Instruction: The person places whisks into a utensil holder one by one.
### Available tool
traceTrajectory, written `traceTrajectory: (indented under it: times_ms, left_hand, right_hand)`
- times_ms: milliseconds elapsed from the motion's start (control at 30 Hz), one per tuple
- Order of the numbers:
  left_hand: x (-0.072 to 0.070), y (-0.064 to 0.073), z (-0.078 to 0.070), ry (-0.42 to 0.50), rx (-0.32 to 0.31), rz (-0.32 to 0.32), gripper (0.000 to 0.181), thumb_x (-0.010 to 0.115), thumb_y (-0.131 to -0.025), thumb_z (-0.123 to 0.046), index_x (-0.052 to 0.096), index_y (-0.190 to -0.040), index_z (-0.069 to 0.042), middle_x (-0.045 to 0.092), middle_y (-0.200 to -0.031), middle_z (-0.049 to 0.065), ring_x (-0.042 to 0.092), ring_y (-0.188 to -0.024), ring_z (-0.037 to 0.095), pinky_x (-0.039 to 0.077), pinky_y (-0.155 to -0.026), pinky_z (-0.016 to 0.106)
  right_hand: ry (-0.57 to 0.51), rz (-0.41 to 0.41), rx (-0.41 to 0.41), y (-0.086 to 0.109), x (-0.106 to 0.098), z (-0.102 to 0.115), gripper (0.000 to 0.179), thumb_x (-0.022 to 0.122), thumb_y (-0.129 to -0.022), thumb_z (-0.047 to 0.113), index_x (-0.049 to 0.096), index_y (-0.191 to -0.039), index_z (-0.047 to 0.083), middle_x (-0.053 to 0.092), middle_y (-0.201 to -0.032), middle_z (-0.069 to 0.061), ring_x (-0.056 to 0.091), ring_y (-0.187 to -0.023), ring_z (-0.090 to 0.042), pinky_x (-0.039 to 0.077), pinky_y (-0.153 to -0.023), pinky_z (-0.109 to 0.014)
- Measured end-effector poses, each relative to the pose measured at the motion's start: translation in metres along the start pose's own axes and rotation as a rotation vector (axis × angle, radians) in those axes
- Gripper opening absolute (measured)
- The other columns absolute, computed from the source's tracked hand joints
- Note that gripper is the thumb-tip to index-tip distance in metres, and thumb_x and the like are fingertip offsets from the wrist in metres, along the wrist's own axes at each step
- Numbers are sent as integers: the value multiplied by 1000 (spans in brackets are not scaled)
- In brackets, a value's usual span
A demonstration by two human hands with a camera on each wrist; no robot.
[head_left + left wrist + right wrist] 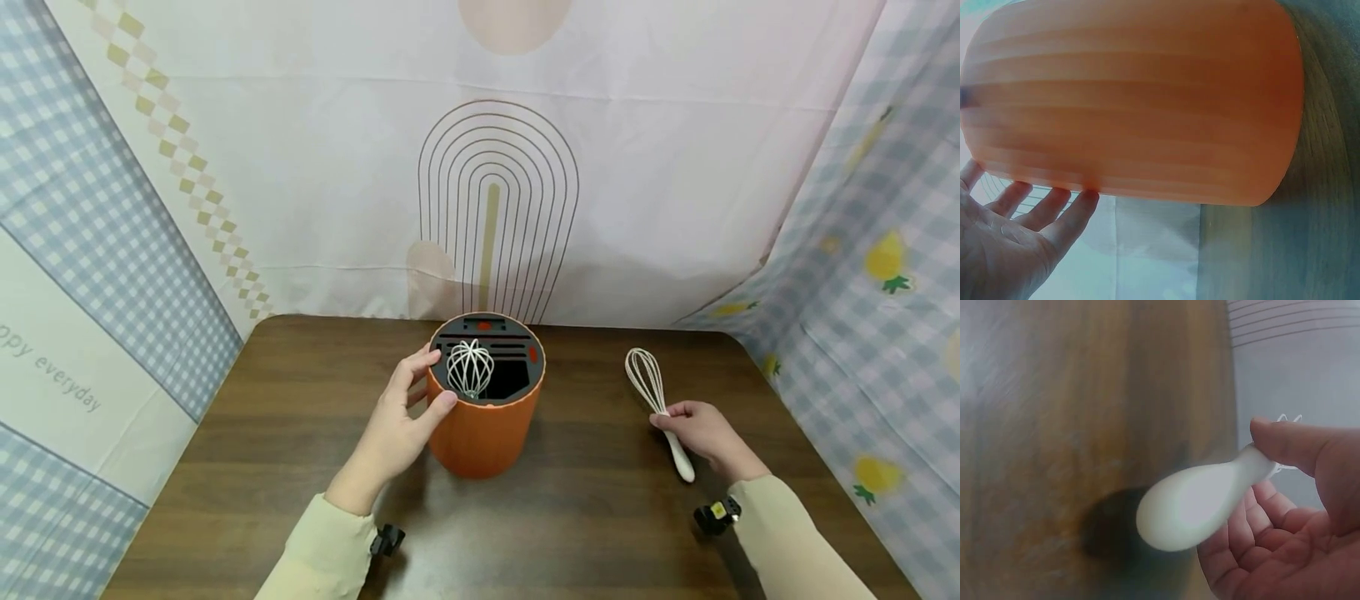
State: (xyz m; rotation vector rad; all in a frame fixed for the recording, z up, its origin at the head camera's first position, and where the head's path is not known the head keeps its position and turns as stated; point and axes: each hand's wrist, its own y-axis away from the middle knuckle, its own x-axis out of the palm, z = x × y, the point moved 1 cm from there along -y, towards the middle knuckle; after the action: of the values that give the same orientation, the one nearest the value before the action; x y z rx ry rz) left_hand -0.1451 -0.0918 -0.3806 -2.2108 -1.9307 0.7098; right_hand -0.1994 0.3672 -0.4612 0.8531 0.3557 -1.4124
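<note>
An orange round utensil holder (483,437) with a dark slotted top stands upright on the table. The wire head of one whisk (470,368) shows at the left of its top; the lower part is hidden inside. My left hand (397,433) holds the holder's left side near the rim, thumb at the front; in the left wrist view its fingertips (1088,197) touch the ribbed wall. Over the table's right side, my right hand (701,429) pinches a second whisk (648,379) between thumb and fingers where wires meet handle. Its pale handle (1194,503) points towards me.
The brown wooden table (592,500) ends at the back against a white printed cloth (337,183). Blue checked cloth (862,333) hangs close along the right, with more on the left. A small black camera (716,515) sits on the right wrist.
</note>
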Motion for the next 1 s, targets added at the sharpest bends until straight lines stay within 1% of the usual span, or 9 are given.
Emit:
traceTrajectory:
  times_ms: [100,233,333,433,567,667,733,867,1000]
  left_hand:
    - [0,1,0,2,-10,3,52,67,-92,-11,43,-138,-4,30,-153,15,42,-131,35,39,-102,58]
    - [0,2,0,-2,-11,1,51,66,-92,-11,44,-138,-5,31,-153,15,42,-131,35,39,-101,58]
    - [0,1,0,-17,-5,-7,49,65,-93,-11,44,-137,-5,32,-152,16,43,-130,36,40,-100,58]
    - [0,0,-2,-33,3,-20,48,65,-93,-12,45,-136,-4,34,-151,16,45,-129,36,41,-100,57]
    - [1,-1,-4,-37,9,-31,47,65,-93,-13,47,-135,-3,36,-150,16,46,-128,36,42,-100,56]
    - [1,-1,-4,-33,8,-34,47,65,-93,-13,47,-135,-3,36,-150,16,47,-128,35,42,-99,56]
    - [1,-1,-4,-29,5,-33,47,65,-93,-13,47,-135,-3,36,-150,16,47,-128,35,42,-99,56]
    - [1,-1,-5,-23,3,-32,46,65,-93,-13,47,-134,-3,36,-150,16,47,-128,35,42,-99,56]
    - [1,-1,-5,-23,7,-33,46,65,-93,-12,47,-134,-2,36,-150,17,46,-128,36,42,-100,57]
  right_hand:
    - [-14,-18,-36,5,-2,11,50,65,-91,44,60,-109,-2,61,-101,-11,54,-87,-24,46,-69,-33]
    - [-90,-73,-137,8,-4,26,53,64,-92,44,58,-114,-3,62,-100,-12,56,-84,-20,49,-68,-31]
    - [-184,-113,-229,10,-3,40,51,65,-92,42,57,-117,-1,62,-100,-11,57,-83,-15,52,-70,-29]
    - [-269,-142,-313,16,-2,59,47,65,-93,39,56,-117,-1,60,-99,-7,57,-84,-12,53,-71,-26]
    - [-398,-164,-393,28,-1,87,41,66,-93,30,56,-116,-2,60,-96,-2,58,-83,-11,54,-72,-22]
    - [-471,-168,-430,37,-1,105,37,67,-93,25,57,-116,-1,60,-95,-1,58,-83,-11,54,-71,-21]
    - [-493,-179,-448,42,-1,115,34,67,-93,24,58,-115,1,60,-94,-1,58,-82,-10,53,-69,-20]
    - [-533,-211,-471,48,0,132,28,68,-92,22,60,-112,4,60,-91,1,57,-79,-9,51,-67,-19]
    - [-616,-219,-486,53,3,147,25,70,-91,19,60,-109,5,61,-88,1,57,-76,-11,51,-66,-19]
